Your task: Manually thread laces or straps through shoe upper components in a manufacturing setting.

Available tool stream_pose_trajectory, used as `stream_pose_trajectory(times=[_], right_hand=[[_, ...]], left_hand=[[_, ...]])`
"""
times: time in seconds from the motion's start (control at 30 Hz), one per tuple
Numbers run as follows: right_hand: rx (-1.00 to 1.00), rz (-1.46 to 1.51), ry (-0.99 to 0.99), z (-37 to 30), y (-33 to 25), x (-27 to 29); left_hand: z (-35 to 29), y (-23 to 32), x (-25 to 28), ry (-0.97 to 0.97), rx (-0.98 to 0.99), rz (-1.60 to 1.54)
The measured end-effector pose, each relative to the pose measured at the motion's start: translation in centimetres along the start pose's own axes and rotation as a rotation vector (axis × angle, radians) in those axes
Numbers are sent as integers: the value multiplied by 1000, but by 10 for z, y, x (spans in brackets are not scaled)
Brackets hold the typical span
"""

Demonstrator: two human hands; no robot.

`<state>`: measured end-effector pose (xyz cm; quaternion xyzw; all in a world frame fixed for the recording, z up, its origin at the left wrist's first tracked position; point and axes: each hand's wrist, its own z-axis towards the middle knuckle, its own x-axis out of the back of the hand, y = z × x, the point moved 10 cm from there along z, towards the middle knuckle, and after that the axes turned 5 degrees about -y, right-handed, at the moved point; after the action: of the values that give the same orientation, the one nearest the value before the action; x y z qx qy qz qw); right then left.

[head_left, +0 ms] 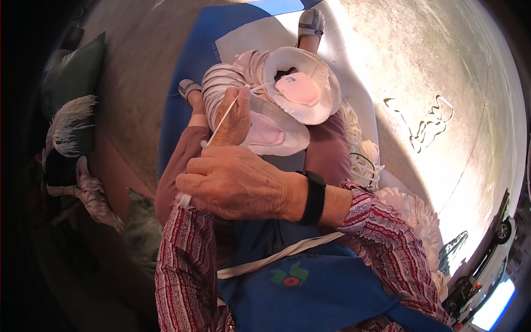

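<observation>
My right hand (238,180), with a dark band on its wrist, is closed around a white cord (224,116) and crosses over my left forearm. Just beyond it, my left hand (235,113) is closed, thumb up, with the cord running across it. From there the cord reaches the stacked cup-shaped pieces, and a short end shows below my right hand. Two stacks of nested white shells lie on my lap. One end shell (318,105) faces up with a pink pad inside. A nearer shell (296,138) has a similar pad, partly hidden by my left hand.
A blue sheet (185,88) and a white sheet (243,39) lie under my legs. White cord bundles (368,157) and pale frilled pieces (406,207) are beside my right thigh. A dark strap (428,127) lies on the floor at right. A green cushion-like thing (77,72) is at left.
</observation>
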<state>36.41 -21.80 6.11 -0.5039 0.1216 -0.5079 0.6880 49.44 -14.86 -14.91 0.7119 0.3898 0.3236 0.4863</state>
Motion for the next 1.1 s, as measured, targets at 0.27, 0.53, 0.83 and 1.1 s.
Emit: stream_pose_trajectory(times=[0.27, 0.53, 0.83, 1.1], right_hand=[[-52, -37, 81, -4, 12, 43], [-374, -188, -241, -32, 159, 45], [-334, -561, -81, -37, 146, 77], [-497, -539, -280, -40, 117, 85]], left_hand=[[-36, 10, -38, -5, 62, -14], [-37, 39, -52, 2, -34, 108], [-38, 30, -55, -97, 281, 6], [-31, 33, -61, -241, 242, -53]])
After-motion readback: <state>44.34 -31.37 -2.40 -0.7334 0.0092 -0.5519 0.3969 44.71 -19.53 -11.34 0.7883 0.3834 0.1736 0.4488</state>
